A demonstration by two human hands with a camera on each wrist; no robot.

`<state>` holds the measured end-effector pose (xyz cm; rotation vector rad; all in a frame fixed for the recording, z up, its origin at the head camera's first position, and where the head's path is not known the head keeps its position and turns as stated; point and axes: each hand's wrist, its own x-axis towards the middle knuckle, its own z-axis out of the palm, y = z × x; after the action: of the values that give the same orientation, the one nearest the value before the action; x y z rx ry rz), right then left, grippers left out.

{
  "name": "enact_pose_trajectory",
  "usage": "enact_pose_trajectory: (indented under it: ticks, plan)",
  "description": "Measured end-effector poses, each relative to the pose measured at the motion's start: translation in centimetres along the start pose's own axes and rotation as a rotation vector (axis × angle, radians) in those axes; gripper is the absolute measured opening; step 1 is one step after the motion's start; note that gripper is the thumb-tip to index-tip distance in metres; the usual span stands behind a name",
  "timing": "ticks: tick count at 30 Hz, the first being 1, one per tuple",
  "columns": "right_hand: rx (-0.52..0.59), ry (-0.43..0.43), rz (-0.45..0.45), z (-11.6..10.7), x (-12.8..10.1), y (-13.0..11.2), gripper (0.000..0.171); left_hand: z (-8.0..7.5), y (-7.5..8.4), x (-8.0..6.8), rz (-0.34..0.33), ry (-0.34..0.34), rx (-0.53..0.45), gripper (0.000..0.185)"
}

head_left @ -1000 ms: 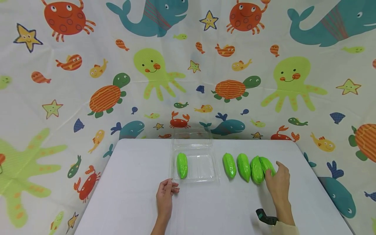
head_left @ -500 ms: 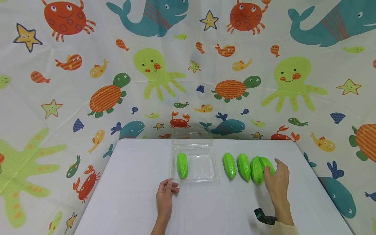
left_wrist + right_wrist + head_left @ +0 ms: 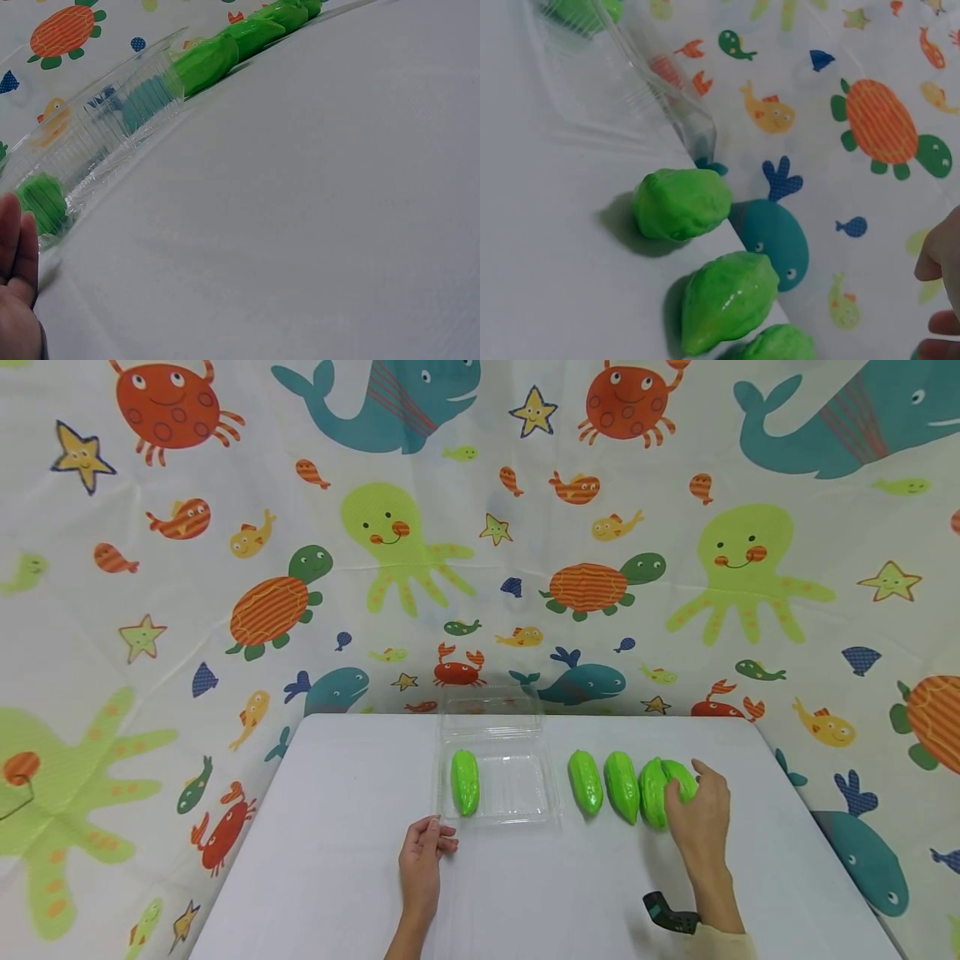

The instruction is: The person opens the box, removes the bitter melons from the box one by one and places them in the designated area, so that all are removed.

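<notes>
My left hand [image 3: 422,860] rests on the table with loosely bent fingers, its fingertips right at the front left corner of a clear plastic clamshell box [image 3: 517,785]. One glossy green bitter melon [image 3: 465,783] lies in the box at its left side. To the right of the box, several more stand in a row, among them a bitter melon [image 3: 585,783] and another one [image 3: 622,787]. My right hand [image 3: 703,818] has thumb and fingers around the rightmost bitter melon [image 3: 681,777], which leans against its neighbour [image 3: 652,797]. The palm side of that hand is hidden in the head view.
The box lid [image 3: 491,706] stands raised at the back, near the far table edge. Behind the white table [image 3: 337,877] hangs a cloth [image 3: 450,568] printed with sea animals. A dark strap device [image 3: 670,914] sits on my right wrist.
My right hand has shifted a little to the left, its thumb now over the left side of the rightmost bitter melon. The left hand and the box stay as they were.
</notes>
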<state>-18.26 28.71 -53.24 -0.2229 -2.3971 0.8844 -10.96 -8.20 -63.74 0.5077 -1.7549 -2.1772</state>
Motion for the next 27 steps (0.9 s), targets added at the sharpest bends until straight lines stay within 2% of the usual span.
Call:
enact_pose_trajectory:
  ticks: [9,14,22,27]
  plan:
    - [0.003,-0.015,-0.007,0.5,0.0,-0.7,0.045,0.1,0.0,0.0,-0.002,0.001,0.014,0.036]
    - [0.015,-0.032,0.003,0.8,-0.1,-0.9,0.045,0.0,0.0,0.1,-0.008,-0.003,-0.001,0.036]
    - [0.047,-0.018,-0.034,1.4,-0.4,-1.7,0.044,0.0,0.1,0.1,-0.004,-0.002,-0.062,0.036]
    - [0.051,-0.022,-0.041,1.6,-0.7,-2.3,0.044,0.0,0.1,0.1,0.000,0.000,-0.058,0.038]
